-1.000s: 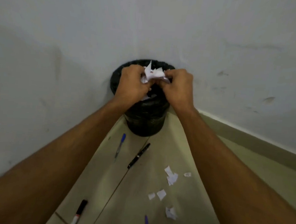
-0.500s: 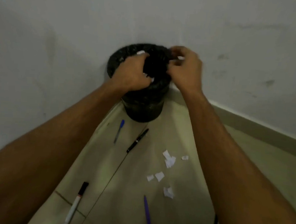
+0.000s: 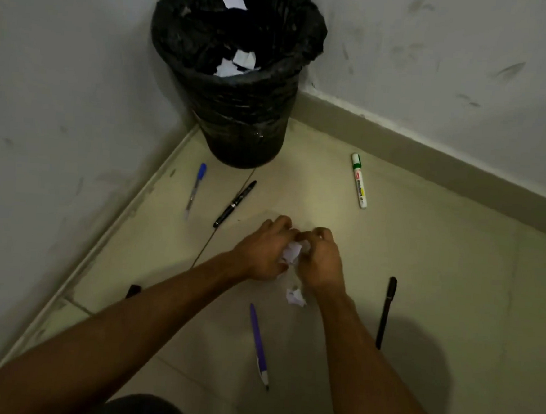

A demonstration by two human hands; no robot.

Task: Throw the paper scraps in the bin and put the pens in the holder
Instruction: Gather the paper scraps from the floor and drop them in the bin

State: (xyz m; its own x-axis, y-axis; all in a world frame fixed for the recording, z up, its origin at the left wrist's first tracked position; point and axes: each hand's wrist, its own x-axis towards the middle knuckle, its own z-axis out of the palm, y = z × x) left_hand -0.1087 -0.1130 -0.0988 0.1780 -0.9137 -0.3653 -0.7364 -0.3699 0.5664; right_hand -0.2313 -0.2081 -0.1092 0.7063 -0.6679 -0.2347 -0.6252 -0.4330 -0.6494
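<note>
**Both hands gathering scraps on the floor**

Bin [image 3: 240,107], black-lined, stands in the corner well beyond the hands; white scraps [image 3: 238,62] lie inside it. Left hand [image 3: 262,254] and right hand [image 3: 321,262] pressed together, fingers closed on a wad of paper [image 3: 291,252]. Green marker [image 3: 359,180] beyond the right hand. Black pen [image 3: 386,311] right of it. Purple pen [image 3: 258,345] nearer than the hands. Black pen by the bin [image 3: 234,203] and blue pen [image 3: 195,187] beyond the left hand. Loose scrap [image 3: 295,296] just under the right wrist.

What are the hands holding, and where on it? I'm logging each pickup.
Both the left hand and right hand pinch a bunch of paper scraps between their fingertips, gripping its sides.
</note>
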